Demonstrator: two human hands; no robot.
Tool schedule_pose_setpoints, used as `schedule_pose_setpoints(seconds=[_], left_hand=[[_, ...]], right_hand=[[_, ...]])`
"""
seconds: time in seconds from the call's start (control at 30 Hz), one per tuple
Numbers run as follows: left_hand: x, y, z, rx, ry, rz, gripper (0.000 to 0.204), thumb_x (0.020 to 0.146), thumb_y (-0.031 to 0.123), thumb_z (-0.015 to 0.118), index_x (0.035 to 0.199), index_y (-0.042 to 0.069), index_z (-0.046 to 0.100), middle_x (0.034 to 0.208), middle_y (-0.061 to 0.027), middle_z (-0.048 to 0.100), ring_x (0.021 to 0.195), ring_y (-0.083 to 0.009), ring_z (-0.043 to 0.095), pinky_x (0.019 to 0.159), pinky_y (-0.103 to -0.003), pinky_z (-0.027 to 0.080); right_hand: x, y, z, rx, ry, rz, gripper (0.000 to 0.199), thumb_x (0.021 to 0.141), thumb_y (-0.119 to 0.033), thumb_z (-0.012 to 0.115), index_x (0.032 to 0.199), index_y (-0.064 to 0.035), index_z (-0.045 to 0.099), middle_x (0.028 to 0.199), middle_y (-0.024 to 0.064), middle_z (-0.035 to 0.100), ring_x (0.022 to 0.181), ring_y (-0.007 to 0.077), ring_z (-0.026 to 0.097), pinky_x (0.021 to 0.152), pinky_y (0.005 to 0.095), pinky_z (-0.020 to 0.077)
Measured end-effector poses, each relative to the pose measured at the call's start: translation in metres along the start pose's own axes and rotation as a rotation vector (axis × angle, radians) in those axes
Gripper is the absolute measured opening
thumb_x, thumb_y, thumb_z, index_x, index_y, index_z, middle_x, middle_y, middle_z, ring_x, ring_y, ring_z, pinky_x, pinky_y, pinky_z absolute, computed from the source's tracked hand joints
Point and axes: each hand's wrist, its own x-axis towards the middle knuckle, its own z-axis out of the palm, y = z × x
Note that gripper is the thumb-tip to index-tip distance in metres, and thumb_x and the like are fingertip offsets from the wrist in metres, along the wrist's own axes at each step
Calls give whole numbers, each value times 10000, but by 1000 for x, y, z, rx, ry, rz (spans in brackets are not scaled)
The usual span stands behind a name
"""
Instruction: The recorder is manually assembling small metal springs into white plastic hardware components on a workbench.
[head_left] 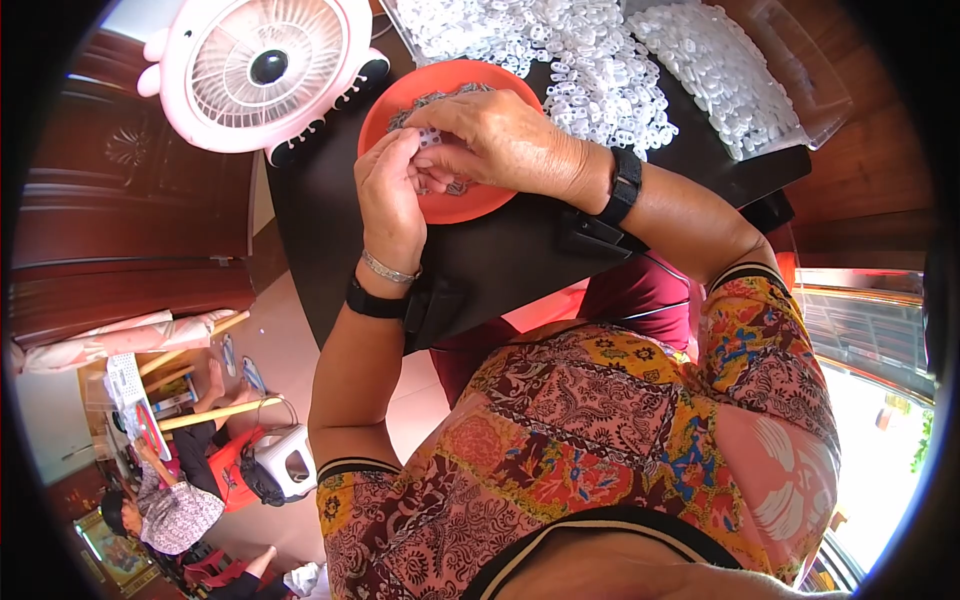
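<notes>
— Where the picture begins, nearest the camera, what is there?

— A patterned blouse (600, 440) in reds, oranges and blacks fills the near edge, with two bare forearms rising from it toward a black table (500, 255).

— And the hands?

— Both meet over an orange bowl (462, 200) on the table. Left hand (390, 195) wears a silver bracelet (388, 268) and a black band (372, 302) at the wrist; its fingers are curled in narrowly, pinching a small white plastic piece (430, 137). Right hand (500, 140), with a black watch (622, 186), reaches across from the right, fingers bent down onto the same piece. So the piece sits between the two sets of fingertips, just above the bowl's middle.

— What is in the bowl?

— Greyish small parts (440, 98), mostly hidden behind the hands; I cannot tell their shape.

— Farther on?

— Beyond the bowl, to the far right, lies a heap of white plastic pieces (590, 60) spread over the table, some in a clear tray (800, 70). Far left stands a pink fan (265, 65), touching the table's edge.

— Anyone else?

— Down at the left, well apart on the floor, another person (175, 505) sits beside a white box (285, 460).
</notes>
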Motion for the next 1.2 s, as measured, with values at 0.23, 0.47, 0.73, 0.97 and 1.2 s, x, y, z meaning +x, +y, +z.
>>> schedule_pose_setpoints(seconds=[0.23,0.47,0.73,0.97,1.2], left_hand=[[-1,4,1,0,21,68,281,898,222,477,849,-18,615,676,-67,604,547,-127,555,531,-227,442],[-5,4,2,57,57,109,268,894,215,518,811,-21,615,667,-73,597,517,-125,542,495,-222,428],[-8,4,6,20,44,101,280,907,190,476,833,-48,605,658,-88,597,522,-149,549,487,-235,430],[-8,6,8,9,38,120,279,914,189,464,774,-25,575,642,-84,593,528,-147,547,493,-243,427],[-3,3,5,30,83,163,254,919,185,476,802,-9,592,625,-46,552,547,-124,535,513,-233,418]], right_hand=[[0,0,-3,86,21,-3,292,786,-186,694,1027,-44,613,824,98,653,773,273,640,689,351,513],[1,-3,-8,152,0,16,243,796,-168,687,992,-44,616,775,92,647,722,268,644,645,337,514],[0,-1,-2,135,47,-43,127,829,-115,644,922,-39,604,696,79,636,647,230,660,579,310,516],[1,-1,-1,127,44,-34,113,833,-116,644,920,-49,615,685,77,638,632,226,660,564,310,517],[13,3,-31,-121,367,-25,173,738,-230,709,859,-115,666,747,71,653,667,273,640,585,351,522]])
